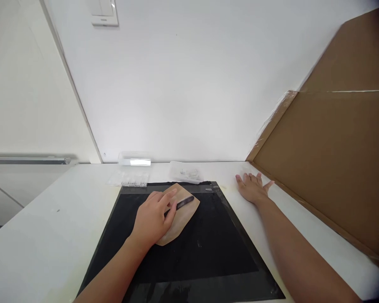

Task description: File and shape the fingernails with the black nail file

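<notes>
Plainly, the left hand (153, 216) lay over the left part of a tan sheet (181, 219), which rested on a black mat (205, 248). A slim dark strip (185, 202) slanted across the sheet, its upper right end bare near the sheet's right corner and its lower left end running in under the hand. The thumb lay at the strip, with the index finger reaching over the sheet above it. Whether the left grip was closed on the strip or only pressed on it could not be told, as the hand hid that end.

The right hand (252, 187) held nothing; its grip was open, fingers spread and palm down on the white counter (63, 223), to the right of the mat and near its far right corner.

At the far edge of the mat, toward the left, sat a clear plastic case (134, 170) with its lid raised. To the right of it, a shallow clear tray (185, 172) held small pale pieces, too small to make out. Behind them rose a white wall (177, 84) with a switch plate (104, 12) high on the left. A big brown cardboard panel (331, 164) stood along the right side of the counter.
</notes>
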`<state>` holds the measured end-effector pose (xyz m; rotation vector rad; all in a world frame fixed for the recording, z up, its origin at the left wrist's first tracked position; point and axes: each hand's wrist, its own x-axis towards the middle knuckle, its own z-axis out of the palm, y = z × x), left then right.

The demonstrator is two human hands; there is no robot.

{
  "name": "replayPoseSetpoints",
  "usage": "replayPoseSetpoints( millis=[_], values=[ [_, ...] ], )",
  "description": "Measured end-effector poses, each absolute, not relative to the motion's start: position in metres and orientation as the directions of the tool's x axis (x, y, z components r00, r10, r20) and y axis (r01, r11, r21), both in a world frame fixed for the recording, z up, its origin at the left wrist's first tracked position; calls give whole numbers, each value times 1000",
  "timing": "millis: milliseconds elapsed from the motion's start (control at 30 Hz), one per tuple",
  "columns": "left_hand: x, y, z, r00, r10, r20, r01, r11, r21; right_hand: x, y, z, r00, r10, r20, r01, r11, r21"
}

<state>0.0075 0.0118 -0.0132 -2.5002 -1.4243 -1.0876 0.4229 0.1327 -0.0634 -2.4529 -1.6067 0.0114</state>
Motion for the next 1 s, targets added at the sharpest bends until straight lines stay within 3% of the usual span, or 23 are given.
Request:
replayPoseSetpoints(
  millis=[200, 400, 533, 667, 733, 900, 1000],
  values=[
    [0, 19, -10, 239, 661, 711, 745, -595, 302, 425, 133, -65, 394, 917, 69, 912, -381, -151],
    [-7, 20, -7, 137, 686, 714, 721, -563, 403, 424, 132, -65, 396, 918, 22, 908, -388, -156],
    [-24, 28, 5, 161, 663, 731, 742, -569, 353, 425, 133, -67, 390, 921, 12, 909, -383, -166],
    [-58, 66, 23, 193, 780, 595, 857, -430, 286, 425, 133, -69, 382, 924, 16, 911, -374, -171],
    [-78, 89, 22, 129, 845, 519, 922, -295, 252, 425, 132, -69, 376, 926, 17, 914, -367, -175],
    [-119, 113, -14, -86, 883, 461, 959, -51, 278, 424, 131, -69, 373, 927, 23, 914, -364, -178],
    [-130, 107, -37, -66, 921, 383, 965, -39, 260, 424, 133, -70, 377, 926, 18, 914, -368, -172]
  ],
)
